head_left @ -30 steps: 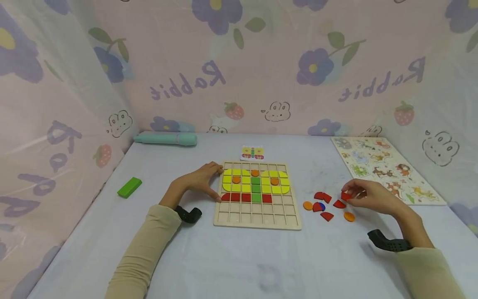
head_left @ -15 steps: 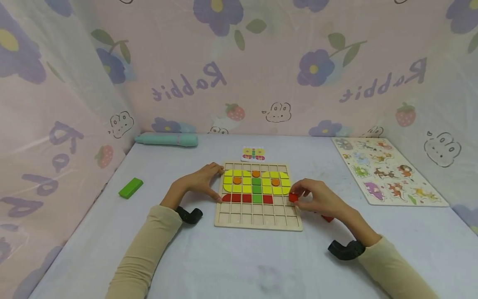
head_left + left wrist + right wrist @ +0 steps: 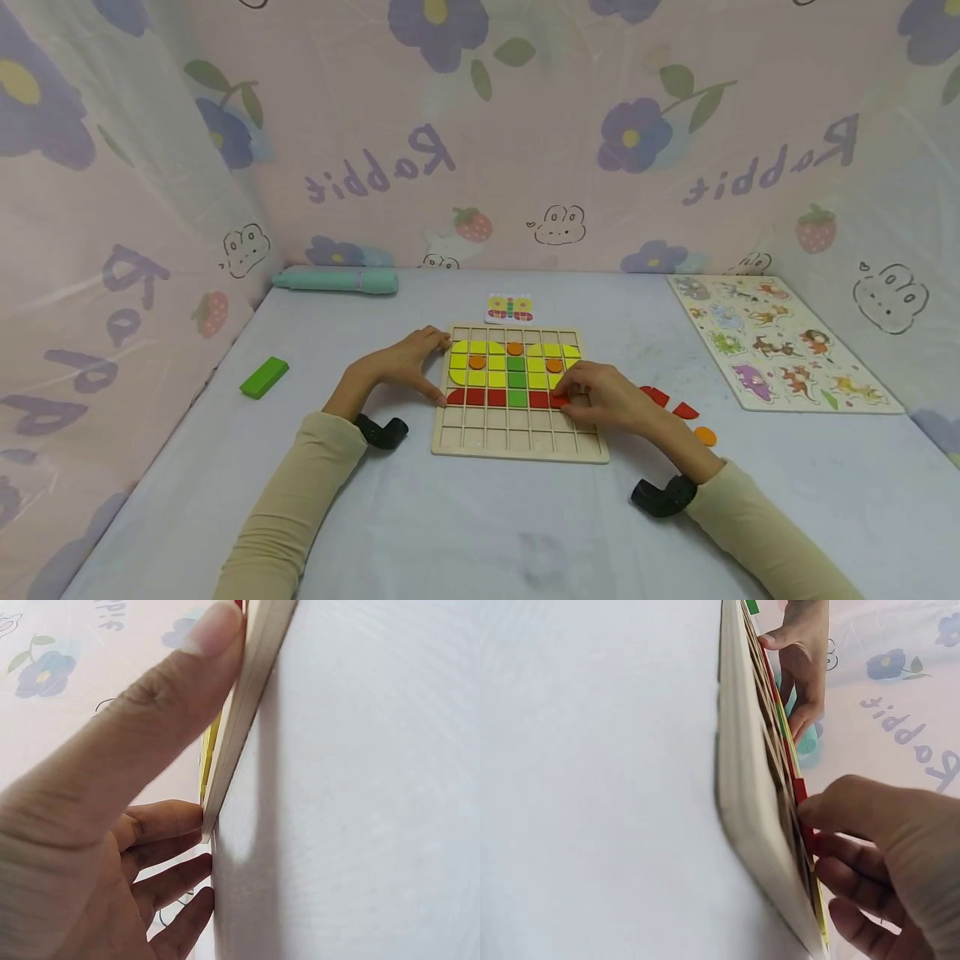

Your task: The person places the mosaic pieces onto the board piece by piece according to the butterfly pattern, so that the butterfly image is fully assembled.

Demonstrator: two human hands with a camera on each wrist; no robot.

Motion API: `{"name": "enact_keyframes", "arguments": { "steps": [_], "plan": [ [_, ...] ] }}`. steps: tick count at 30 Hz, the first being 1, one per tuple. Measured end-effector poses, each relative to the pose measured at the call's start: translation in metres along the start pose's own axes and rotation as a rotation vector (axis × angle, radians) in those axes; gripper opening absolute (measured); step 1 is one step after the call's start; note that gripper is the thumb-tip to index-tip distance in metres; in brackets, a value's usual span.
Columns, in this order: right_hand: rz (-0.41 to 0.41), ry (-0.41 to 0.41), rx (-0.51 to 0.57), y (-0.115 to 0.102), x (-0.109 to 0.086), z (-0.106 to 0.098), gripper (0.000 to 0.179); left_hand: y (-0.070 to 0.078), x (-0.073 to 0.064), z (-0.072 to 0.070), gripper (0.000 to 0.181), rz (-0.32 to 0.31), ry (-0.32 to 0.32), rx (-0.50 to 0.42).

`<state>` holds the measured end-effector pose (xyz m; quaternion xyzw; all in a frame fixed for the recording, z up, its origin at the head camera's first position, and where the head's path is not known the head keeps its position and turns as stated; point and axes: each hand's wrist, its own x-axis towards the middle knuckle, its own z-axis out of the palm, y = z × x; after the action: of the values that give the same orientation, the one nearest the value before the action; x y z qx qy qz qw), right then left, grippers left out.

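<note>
A wooden grid board (image 3: 495,418) lies flat on the table, bearing yellow, orange, green and red tiles. The left hand (image 3: 401,364) touches its left edge with thumb and fingertips spread apart; in the left wrist view the thumb presses the wooden rim (image 3: 259,664). Over the board's right side the right hand (image 3: 613,398) pinches a red tile (image 3: 558,402) at the right end of the red row. That tile (image 3: 801,789) shows between thumb and fingers in the right wrist view, slightly raised above the grid. Its shape is partly hidden.
Behind the board lies a small picture card (image 3: 509,308). Loose red pieces (image 3: 686,411) and an orange disc (image 3: 705,437) sit right, partly hidden by the right forearm. An animal puzzle board (image 3: 780,346), a green block (image 3: 264,377) and a teal case (image 3: 337,281) lie farther out.
The right hand has carried the red tile left from the loose pieces to the board's red row. The left hand has stayed at the board's left edge.
</note>
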<state>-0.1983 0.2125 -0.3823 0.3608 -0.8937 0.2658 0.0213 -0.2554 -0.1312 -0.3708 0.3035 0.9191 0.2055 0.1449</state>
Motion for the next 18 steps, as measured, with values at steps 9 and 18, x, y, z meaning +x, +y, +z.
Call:
{"name": "enact_keyframes", "arguments": {
  "steps": [9,18],
  "plan": [
    [-0.052,-0.008,0.028,0.005,-0.0009,-0.0028,0.012,0.002,-0.0014,-0.0011,0.091,0.002,-0.002,0.002],
    [-0.109,0.008,-0.036,0.0061,-0.0013,-0.0035,0.01,0.0002,-0.0005,-0.0003,0.091,0.002,-0.002,0.002]
  ]
}}
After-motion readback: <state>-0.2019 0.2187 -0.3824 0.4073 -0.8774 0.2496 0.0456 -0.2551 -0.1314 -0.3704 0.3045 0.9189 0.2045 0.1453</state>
